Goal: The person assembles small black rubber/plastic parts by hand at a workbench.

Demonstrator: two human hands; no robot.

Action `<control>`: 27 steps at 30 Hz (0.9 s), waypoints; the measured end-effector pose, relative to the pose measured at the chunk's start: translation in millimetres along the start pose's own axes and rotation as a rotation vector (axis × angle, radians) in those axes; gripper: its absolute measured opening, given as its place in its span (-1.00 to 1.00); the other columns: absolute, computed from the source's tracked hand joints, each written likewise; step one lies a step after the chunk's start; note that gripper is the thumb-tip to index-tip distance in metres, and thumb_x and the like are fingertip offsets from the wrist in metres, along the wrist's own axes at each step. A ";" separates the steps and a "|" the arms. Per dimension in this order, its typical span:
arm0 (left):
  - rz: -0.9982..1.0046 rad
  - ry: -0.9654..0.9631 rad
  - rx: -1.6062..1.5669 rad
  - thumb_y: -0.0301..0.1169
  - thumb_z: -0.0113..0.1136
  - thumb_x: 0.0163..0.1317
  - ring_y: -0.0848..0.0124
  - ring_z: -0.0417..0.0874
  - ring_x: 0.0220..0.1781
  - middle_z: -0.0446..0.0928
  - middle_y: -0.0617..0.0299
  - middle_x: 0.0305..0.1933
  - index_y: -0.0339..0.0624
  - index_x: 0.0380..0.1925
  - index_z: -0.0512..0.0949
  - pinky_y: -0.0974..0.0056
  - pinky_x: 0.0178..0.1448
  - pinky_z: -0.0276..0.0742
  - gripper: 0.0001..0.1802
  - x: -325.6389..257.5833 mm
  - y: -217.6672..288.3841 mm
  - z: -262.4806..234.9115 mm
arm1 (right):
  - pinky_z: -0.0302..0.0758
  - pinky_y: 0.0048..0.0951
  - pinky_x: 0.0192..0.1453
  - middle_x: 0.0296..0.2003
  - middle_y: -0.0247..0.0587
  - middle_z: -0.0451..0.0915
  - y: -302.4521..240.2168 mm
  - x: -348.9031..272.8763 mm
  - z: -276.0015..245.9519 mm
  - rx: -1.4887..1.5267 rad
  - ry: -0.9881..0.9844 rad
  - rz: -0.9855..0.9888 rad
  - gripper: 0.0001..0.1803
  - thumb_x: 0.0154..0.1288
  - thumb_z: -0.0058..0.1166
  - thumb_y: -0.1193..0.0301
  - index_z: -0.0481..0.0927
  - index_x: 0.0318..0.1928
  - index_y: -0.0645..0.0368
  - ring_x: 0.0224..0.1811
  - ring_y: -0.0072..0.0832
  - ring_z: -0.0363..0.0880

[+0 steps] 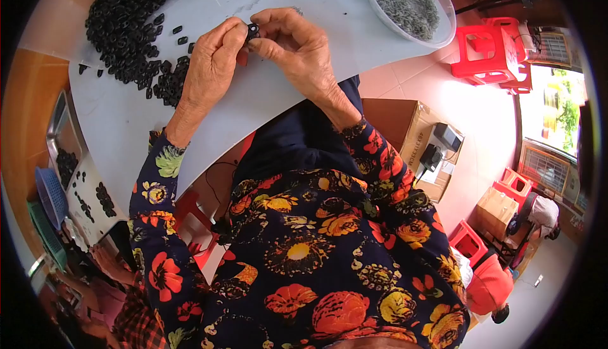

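Over the white table (266,92), both hands meet at a small black plastic part (253,31) with a pale spot on its face. My left hand (214,61) pinches it between thumb and fingers. From the other side, the thumb and forefinger of my right hand (297,45) close on the same part; anything smaller between those fingertips is hidden. A large heap of similar black plastic parts (120,26) spreads across the table to the left, with stray ones close to my left hand. Back right stands a clear round tub (451,23) of small greyish, see-through pieces (405,4).
Right of the table are a cardboard box (396,121) with a black plug on it and red stools (484,54). At left, a metal tray (60,121) and a blue basket (50,197) lie near a co-worker's hands (111,263). Another person in red (491,285) sits lower right.
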State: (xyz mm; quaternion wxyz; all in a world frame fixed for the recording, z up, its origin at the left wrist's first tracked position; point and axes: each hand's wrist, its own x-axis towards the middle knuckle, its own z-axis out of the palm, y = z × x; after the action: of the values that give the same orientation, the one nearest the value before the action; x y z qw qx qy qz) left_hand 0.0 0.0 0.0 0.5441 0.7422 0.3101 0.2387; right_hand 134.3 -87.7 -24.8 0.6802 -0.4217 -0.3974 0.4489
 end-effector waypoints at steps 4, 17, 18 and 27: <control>-0.027 0.030 -0.026 -0.21 -0.10 0.37 0.54 0.22 -0.51 0.21 0.35 -0.60 -0.27 -0.47 0.35 0.39 -0.40 0.23 -0.65 -2.5 -5.9 1.9 | 0.51 -0.55 -0.12 -0.34 -0.29 0.57 6.5 1.3 0.7 -0.270 0.017 -0.081 -0.63 0.10 0.27 0.56 0.51 -0.05 0.27 -0.28 -0.61 0.52; 0.060 0.019 -0.050 -0.29 -0.10 0.40 0.55 0.13 -0.47 0.15 0.36 -0.56 -0.30 -0.42 0.30 0.39 -0.40 0.20 -0.71 -11.1 -18.7 3.0 | 0.54 -0.42 -0.26 -0.46 -0.17 0.59 0.0 4.1 5.3 -0.667 -0.031 -0.229 -0.66 -0.07 0.32 0.54 0.52 -0.22 0.27 -0.41 -0.42 0.59; 0.060 0.020 -0.051 -0.29 -0.10 0.40 0.55 0.13 -0.47 0.15 0.36 -0.56 -0.30 -0.42 0.30 0.39 -0.40 0.20 -0.71 -11.0 -19.0 3.7 | 0.54 -0.42 -0.26 -0.46 -0.17 0.59 0.3 4.4 4.7 -0.667 -0.032 -0.229 -0.66 -0.07 0.32 0.54 0.52 -0.22 0.27 -0.41 -0.42 0.59; 0.077 0.003 -0.032 -0.32 -0.11 0.39 0.48 0.15 -0.47 0.18 0.27 -0.54 -0.34 -0.36 0.32 0.35 -0.39 0.23 -0.73 -11.5 -21.2 5.3 | 0.54 -0.40 -0.29 -0.47 -0.12 0.58 0.9 3.3 2.3 -0.617 -0.050 -0.205 -0.72 -0.03 0.27 0.58 0.48 -0.27 0.29 -0.42 -0.37 0.60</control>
State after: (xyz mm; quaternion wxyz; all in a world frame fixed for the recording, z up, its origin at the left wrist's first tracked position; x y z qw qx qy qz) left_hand -8.6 -7.2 -22.0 0.5460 0.7445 0.2779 0.2655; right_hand 132.9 -83.8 -24.3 0.5522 -0.5545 -0.5716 0.2467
